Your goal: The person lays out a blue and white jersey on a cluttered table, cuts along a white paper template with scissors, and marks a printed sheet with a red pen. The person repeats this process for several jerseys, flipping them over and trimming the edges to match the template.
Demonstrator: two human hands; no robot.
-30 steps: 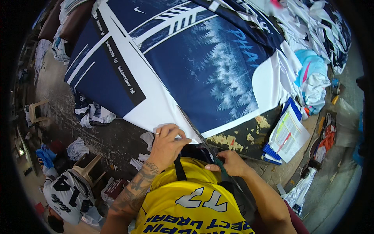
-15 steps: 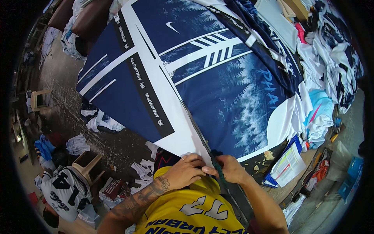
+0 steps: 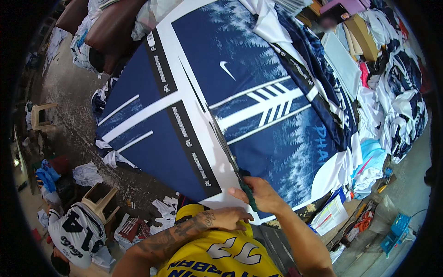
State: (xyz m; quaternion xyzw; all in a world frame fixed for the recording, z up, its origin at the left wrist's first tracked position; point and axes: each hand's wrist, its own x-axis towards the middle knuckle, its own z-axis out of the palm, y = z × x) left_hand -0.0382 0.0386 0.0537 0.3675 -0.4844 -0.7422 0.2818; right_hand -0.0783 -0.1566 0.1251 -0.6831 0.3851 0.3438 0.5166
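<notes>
A large sheet of navy and white printed fabric (image 3: 258, 134) lies spread before me, with pale tree shapes, stripes and black lettered bands. My right hand (image 3: 263, 195) is closed round the green-wrapped handles of a pair of scissors (image 3: 249, 196). Their dark blades point away from me along the white strip between two printed panels and are partly hidden by fabric. Beside them, at the fabric's near edge, my left hand (image 3: 231, 218) has bent fingers that seem to grip the edge; their tips are partly hidden.
Heaped white and navy garments (image 3: 401, 101) lie along the right. Papers in a blue folder (image 3: 330, 214) rest near the right front edge. At left, a person in a white jersey (image 3: 76, 233) is beside a beige plastic stool (image 3: 99, 201). Fabric scraps (image 3: 87, 174) litter the floor.
My right hand and the scissors have moved forward and slightly left. My left hand is lower and a little right, apart from the right hand. The whole view has shifted.
</notes>
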